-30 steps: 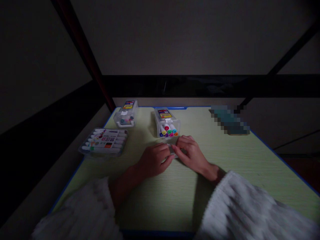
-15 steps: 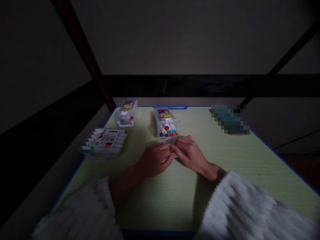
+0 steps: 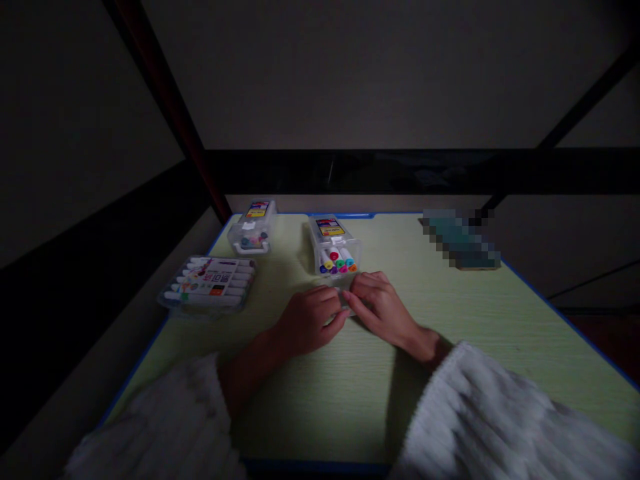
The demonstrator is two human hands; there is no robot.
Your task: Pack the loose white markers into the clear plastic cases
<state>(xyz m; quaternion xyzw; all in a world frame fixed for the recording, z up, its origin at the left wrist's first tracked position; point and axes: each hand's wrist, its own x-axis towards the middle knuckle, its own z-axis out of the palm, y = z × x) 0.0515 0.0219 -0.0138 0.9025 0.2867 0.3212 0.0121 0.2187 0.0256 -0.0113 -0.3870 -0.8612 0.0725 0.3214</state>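
My left hand [image 3: 314, 319] and my right hand [image 3: 381, 305] meet at the middle of the table, thumbs towards each other and fingers curled. Between them is a clear plastic piece [image 3: 345, 301], mostly covered by the fingers; whether it joins the box behind cannot be made out. Just beyond my fingers lies a clear marker box [image 3: 323, 248] with a yellow and blue label. Its near end shows several white markers [image 3: 340, 265] with red, yellow, green, blue, purple and orange ends.
A second clear box [image 3: 253, 230] with a white handle is at the back left. Nearer, a flat clear case [image 3: 213, 283] of white markers reaches over the table's left edge. A pixelated flat object [image 3: 460, 241] lies at the back right. The pale green table [image 3: 320, 407] has blue edging.
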